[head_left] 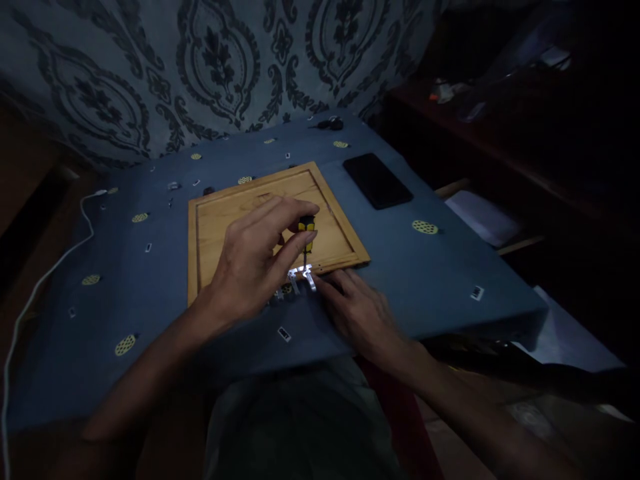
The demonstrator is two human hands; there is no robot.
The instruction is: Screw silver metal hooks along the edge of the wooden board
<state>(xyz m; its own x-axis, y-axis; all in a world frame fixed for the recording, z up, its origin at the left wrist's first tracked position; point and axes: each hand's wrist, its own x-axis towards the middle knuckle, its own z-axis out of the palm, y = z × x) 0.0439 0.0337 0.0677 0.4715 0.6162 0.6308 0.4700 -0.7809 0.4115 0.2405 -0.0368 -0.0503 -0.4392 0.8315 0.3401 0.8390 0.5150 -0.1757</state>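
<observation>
My left hand (255, 257) pinches the black and yellow handle of a small screwdriver (307, 241) between thumb and fingers. It stands upright, its shaft pointing down at a shiny metal bracket (306, 272) on the near edge of a framed wooden panel (330, 227). The bracket looks like a hinge, with flat arms sticking out toward me. My right hand (357, 310) rests low at that same edge, fingers bent, the index fingertip against the bracket's right arm. Its thumb is partly hidden. The panel lies flat on a blue tablecloth (400, 280).
A black phone (377, 180) lies right of the panel. Dark keys or a similar small object (330, 124) sit at the back. Small bits (173, 186) lie at the back left. A white cable (50, 267) runs along the left side. A patterned curtain (220, 60) hangs behind the table.
</observation>
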